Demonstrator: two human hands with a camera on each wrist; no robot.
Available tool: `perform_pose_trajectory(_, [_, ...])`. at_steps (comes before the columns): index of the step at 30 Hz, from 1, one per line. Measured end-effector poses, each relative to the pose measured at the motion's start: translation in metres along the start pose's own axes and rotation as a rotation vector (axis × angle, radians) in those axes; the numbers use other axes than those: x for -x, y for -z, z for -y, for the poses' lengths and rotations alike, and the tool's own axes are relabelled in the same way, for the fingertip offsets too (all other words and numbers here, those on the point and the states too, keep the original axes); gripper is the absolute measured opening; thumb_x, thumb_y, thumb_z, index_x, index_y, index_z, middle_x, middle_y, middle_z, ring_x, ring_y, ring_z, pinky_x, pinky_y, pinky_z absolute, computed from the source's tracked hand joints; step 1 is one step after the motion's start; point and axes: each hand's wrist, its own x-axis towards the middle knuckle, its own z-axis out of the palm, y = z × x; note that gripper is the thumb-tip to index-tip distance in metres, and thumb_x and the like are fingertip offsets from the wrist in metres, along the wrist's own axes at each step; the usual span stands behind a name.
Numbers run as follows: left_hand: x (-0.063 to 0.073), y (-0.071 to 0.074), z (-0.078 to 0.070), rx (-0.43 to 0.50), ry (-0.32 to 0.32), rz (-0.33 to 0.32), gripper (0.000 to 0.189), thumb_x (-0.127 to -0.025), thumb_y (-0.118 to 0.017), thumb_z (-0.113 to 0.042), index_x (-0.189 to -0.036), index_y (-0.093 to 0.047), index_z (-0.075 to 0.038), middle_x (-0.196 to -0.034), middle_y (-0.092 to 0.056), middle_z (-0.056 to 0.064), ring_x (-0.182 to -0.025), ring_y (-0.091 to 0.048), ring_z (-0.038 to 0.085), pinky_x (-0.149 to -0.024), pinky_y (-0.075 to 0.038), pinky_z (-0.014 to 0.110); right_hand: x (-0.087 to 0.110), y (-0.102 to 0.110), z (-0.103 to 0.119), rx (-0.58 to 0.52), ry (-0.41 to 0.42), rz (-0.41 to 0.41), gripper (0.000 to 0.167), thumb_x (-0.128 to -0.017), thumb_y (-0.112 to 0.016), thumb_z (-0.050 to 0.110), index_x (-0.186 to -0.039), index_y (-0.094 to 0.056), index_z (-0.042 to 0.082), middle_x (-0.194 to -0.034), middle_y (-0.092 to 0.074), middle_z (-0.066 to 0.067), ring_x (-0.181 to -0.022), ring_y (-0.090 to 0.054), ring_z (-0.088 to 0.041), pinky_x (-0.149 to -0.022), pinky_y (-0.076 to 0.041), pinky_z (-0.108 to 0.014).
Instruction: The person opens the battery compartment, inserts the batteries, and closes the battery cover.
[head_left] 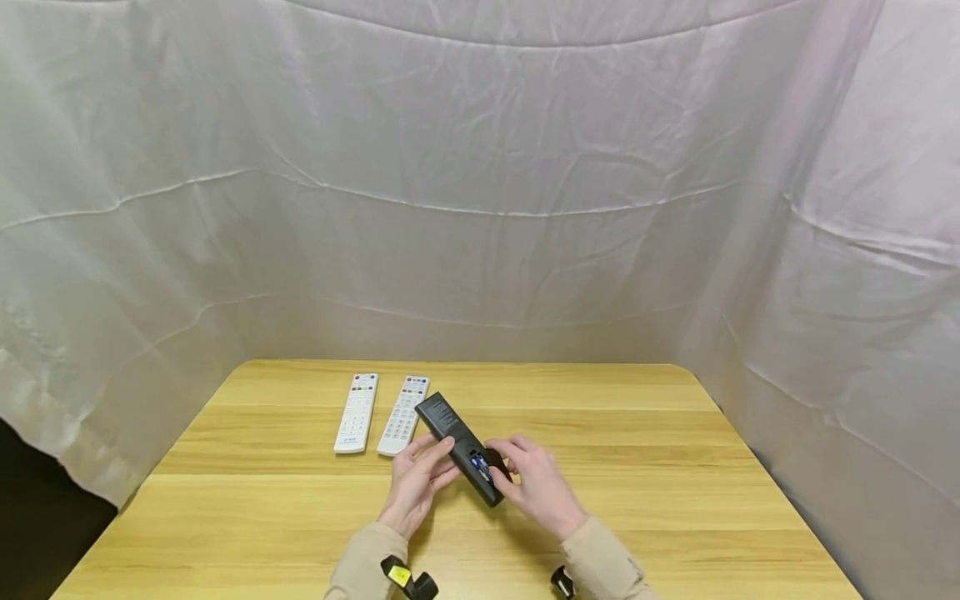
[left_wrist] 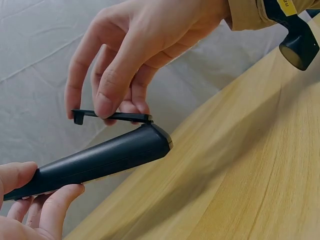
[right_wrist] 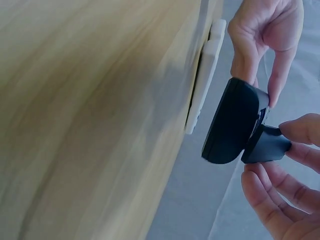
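Observation:
My left hand (head_left: 411,490) grips a black remote control (head_left: 450,427) by its middle, thumb on the back, which faces up. In its uncovered battery compartment sit blue batteries (head_left: 480,464); their number is hard to make out. My right hand (head_left: 546,490) pinches the black battery cover (left_wrist: 112,116) between thumb and fingers. Seen from the left wrist, the cover is over the remote's end, tilted away from the back, its one end at or very near the remote's edge. The right wrist view shows the cover (right_wrist: 267,145) beside the compartment opening.
Two white remote controls lie button side up on the wooden table (head_left: 262,500): one on the left (head_left: 356,414), the other (head_left: 401,421) just beyond my left hand. Pale cloth (head_left: 480,250) hangs behind the table and along its sides.

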Motion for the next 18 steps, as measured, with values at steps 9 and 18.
perform_pose_trajectory(9, [0.0014,-0.0011,-0.0006,-0.009,0.003,0.004,0.045,-0.094,-0.067,-0.006,-0.131,-0.046,0.009,-0.100,-0.077,0.010,-0.082,-0.076,0.017,-0.080,-0.067,0.031,-0.0040,-0.0039,0.0069,0.016,0.015,0.014,0.031,-0.085,-0.076,0.008,-0.116,-0.072,0.007,-0.087,-0.064,-0.003,-0.068,-0.060,-0.010,-0.055,-0.049,-0.011])
perform_pose_trajectory(18, [0.0025,-0.0040,-0.0012,-0.034,0.004,0.023,0.049,-0.094,-0.067,-0.007,-0.133,-0.044,0.009,-0.096,-0.076,0.006,-0.081,-0.076,0.016,-0.079,-0.067,0.030,-0.0085,-0.0066,0.0073,0.078,0.014,0.077,0.030,-0.085,-0.076,0.008,-0.115,-0.072,0.005,-0.087,-0.063,-0.003,-0.067,-0.051,-0.005,-0.055,-0.045,-0.012])
